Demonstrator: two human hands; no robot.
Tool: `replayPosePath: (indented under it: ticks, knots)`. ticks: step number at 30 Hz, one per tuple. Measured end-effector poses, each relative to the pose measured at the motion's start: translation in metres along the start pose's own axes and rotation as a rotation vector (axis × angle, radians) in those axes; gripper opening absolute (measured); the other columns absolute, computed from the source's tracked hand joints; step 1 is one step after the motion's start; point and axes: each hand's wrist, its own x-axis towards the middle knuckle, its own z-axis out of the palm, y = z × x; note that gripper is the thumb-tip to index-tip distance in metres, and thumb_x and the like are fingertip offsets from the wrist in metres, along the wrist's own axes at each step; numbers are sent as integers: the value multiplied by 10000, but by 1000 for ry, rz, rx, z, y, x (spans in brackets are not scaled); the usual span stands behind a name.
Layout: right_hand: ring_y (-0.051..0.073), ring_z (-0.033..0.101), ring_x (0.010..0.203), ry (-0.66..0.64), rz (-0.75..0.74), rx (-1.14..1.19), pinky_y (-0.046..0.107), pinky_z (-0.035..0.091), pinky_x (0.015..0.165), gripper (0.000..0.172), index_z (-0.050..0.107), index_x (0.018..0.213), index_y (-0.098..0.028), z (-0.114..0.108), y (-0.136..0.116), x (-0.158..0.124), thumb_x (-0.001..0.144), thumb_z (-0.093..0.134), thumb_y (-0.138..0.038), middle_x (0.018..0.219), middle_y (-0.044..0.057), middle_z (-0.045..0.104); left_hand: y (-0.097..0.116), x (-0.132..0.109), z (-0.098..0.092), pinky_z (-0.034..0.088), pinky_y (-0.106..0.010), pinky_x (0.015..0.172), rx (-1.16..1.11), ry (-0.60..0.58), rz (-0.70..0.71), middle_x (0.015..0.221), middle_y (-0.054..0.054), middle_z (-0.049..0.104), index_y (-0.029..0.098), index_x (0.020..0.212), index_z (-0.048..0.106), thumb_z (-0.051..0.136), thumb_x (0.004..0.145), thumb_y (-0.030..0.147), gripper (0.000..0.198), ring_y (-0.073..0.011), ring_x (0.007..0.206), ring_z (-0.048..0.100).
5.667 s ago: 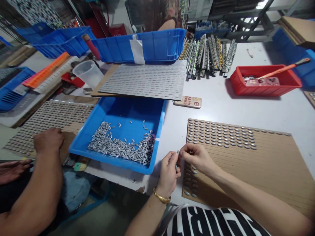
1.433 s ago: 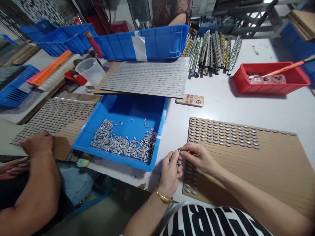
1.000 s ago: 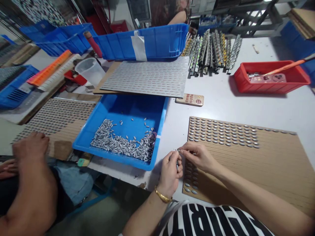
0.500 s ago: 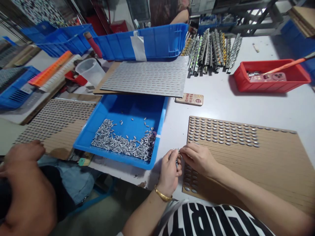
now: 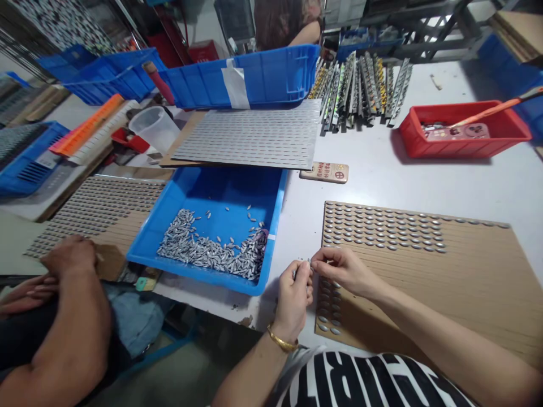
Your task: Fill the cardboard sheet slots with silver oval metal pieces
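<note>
My left hand (image 5: 294, 294) is curled shut around a few small silver oval pieces, just off the left edge of a brown slotted cardboard sheet (image 5: 466, 282). My right hand (image 5: 341, 270) pinches one silver piece (image 5: 308, 262) right against the left hand's fingertips, above the sheet's left column. Rows of the same silver ovals (image 5: 382, 229) fill the sheet's top left part. A blue tray (image 5: 278, 209) to the left holds a heap of loose silver pieces (image 5: 212, 254).
A co-worker's hand (image 5: 70, 257) rests on another slotted sheet (image 5: 97, 203) at the left. A grey filled sheet (image 5: 254, 135), a blue crate (image 5: 254, 79), metal strips (image 5: 360, 90), a red tray (image 5: 462, 135) and a clear cup (image 5: 155, 127) lie farther back.
My hands stay together at the sheet's left edge, barely shifting. The co-worker's hand at the left drew back toward the table edge, then returned onto their sheet.
</note>
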Motion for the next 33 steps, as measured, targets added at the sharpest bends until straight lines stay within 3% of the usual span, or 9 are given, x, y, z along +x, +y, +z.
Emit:
replayPosePath:
  ticks: [12, 22, 33]
  knots:
    - [93, 462, 554, 8, 18, 2, 204, 340, 508, 134, 632, 701, -134, 1, 5, 7, 777, 557, -216, 596, -23, 579, -9, 6, -5, 150, -173, 400, 43, -6, 44, 616, 75, 290, 192, 726, 399, 544, 856, 478, 345, -38, 466, 222]
    - [108, 538, 608, 0, 30, 98, 208, 390, 560, 151, 658, 775, -140, 3, 8, 4, 818, 556, -243, 682, 0, 653, -4, 5, -3, 162, -164, 389, 0, 27, -10, 614, 75, 339, 190, 723, 403, 574, 834, 475, 350, -22, 431, 270]
    - [79, 405, 533, 24, 34, 46, 205, 304, 499, 133, 601, 650, -136, 4, 7, 11, 753, 536, -189, 549, -43, 514, -8, 7, -6, 164, -168, 392, 26, -7, 19, 623, 72, 328, 190, 714, 395, 562, 848, 464, 348, -27, 449, 250]
